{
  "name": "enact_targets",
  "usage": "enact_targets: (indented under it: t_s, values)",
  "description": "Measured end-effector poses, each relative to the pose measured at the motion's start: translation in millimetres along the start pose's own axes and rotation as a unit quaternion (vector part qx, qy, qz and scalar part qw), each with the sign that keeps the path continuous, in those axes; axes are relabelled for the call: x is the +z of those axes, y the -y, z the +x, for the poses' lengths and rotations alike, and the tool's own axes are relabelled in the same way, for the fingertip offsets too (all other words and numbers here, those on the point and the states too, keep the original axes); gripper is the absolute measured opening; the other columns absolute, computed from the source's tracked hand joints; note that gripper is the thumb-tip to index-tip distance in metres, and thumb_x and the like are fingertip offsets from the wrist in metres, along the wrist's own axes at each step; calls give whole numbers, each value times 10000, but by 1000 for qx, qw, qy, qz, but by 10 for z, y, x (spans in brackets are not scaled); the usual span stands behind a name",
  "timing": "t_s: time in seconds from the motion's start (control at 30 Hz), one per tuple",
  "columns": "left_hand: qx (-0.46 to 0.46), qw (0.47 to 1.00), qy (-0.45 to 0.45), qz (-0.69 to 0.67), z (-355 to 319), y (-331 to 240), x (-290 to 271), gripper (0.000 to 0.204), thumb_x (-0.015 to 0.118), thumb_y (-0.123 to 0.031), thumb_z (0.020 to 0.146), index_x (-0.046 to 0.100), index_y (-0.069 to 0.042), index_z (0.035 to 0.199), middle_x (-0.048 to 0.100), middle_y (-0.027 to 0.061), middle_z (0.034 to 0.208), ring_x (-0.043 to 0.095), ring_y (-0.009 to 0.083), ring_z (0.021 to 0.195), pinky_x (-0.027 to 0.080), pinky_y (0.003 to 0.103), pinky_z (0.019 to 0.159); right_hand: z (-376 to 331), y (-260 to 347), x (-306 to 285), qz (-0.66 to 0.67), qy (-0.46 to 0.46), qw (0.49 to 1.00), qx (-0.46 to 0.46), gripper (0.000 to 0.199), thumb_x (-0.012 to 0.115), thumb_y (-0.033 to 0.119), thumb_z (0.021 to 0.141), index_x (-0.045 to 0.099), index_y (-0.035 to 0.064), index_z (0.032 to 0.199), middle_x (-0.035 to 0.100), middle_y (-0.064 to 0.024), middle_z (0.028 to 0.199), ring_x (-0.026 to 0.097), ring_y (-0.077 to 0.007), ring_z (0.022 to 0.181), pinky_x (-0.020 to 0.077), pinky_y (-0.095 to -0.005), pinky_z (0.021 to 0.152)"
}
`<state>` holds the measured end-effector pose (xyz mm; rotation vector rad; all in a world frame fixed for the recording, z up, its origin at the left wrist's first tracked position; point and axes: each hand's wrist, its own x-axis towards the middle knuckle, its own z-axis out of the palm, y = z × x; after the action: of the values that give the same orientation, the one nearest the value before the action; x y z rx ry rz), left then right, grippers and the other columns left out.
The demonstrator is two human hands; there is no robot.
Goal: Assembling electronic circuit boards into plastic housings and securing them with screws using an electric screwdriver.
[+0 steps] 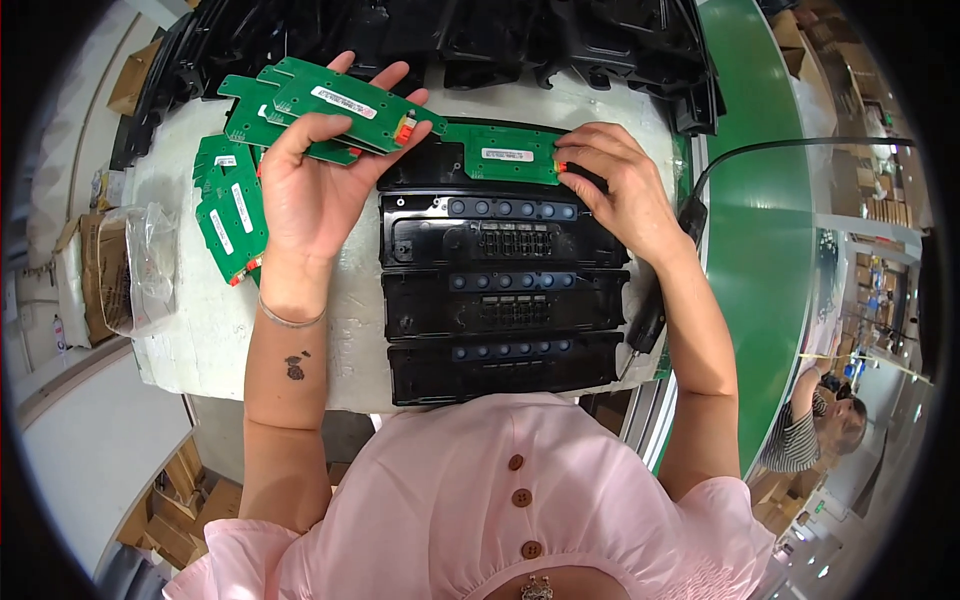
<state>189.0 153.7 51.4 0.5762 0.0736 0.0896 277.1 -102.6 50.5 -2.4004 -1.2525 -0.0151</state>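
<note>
My left hand [318, 195], palm up, holds a small fanned stack of green circuit boards [350, 130] with white labels and red-and-white connectors. My right hand [632, 190] pinches the connector end of another green circuit board [510, 173]. That board lies over the farthest of several long black plastic panels [418, 176], which are lined up in front of me. The nearer panels [425, 300] show a row of round dark buttons and slotted grilles. More green circuit boards [228, 215] rest in an overlapping pile beside my left wrist.
A black electric screwdriver [650, 318] lies right of the panels, bit toward me, its cord [790, 143] arching right. Black moulded parts [490, 45] crowd the far side of the white work surface [350, 355]. A green tabletop [745, 260] runs alongside. Another person [800, 430] is far right.
</note>
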Motion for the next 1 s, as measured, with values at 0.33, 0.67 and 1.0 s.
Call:
enact_targets:
  t_s: [0.33, 0.67, 1.0]
  values:
    - [-10, 1000, -15, -20, 18, 26, 0, 578, 426, -43, 745, 253, -12, 1295, 281, 284, 1299, 320, 462, 1176, 338, 529, 960, -39, -37, 53, -1, -36, 999, -2, 187, 651, 64, 673, 625, 10, 850, 596, -67, 951, 515, -242, 937, 443, -327, 809]
    - [-32, 999, -14, -8, 31, 27, -24, 595, 450, -48, 744, 253, -14, 1305, 239, 272, 1331, 261, 462, 1214, 313, 522, 985, -43, -45, 52, 5, -38, 999, 2, 179, 647, 50, 678, 630, 18, 853, 586, -62, 940, 519, -239, 920, 454, -325, 783]
    - [-47, 999, -20, -7, 35, 36, -41, 595, 453, -46, 743, 258, -10, 1304, 247, 269, 1330, 259, 461, 1216, 317, 522, 981, -50, -47, 79, 1, -49, 999, -8, 155, 648, 75, 686, 634, 19, 829, 586, -67, 927, 524, -237, 906, 456, -325, 777]
